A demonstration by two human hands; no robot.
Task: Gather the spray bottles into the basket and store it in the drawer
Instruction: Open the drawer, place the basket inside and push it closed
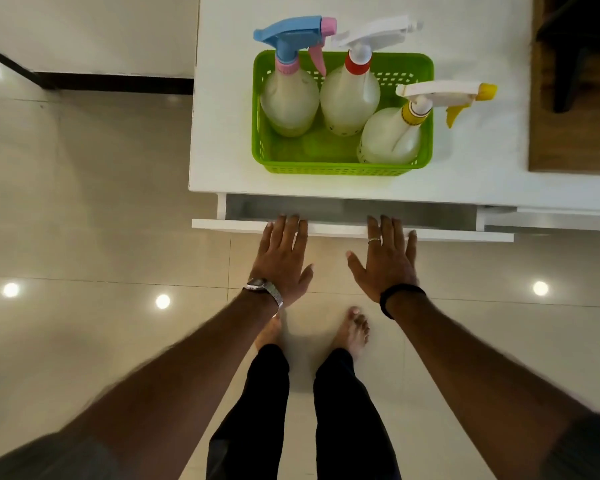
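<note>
A green plastic basket [329, 166] stands on the white cabinet top [222, 133]. Three spray bottles stand upright in it: one with a blue and pink trigger [289, 98] at the left, one with a white trigger and red collar [350, 98] in the middle, one with a yellow nozzle [392, 136] at the right front. Below the top, a white drawer [336, 229] is pulled out a little way. My left hand [281, 254] and my right hand [385, 258] lie flat with fingers spread, fingertips over the drawer's front edge, holding nothing.
A brown wooden surface [575, 133] with a dark chair leg lies right of the cabinet. A second white drawer front [551, 220] sits to the right. Glossy beige floor tiles [84, 237] spread around my bare feet [355, 329]. A dark skirting runs along the wall at the left.
</note>
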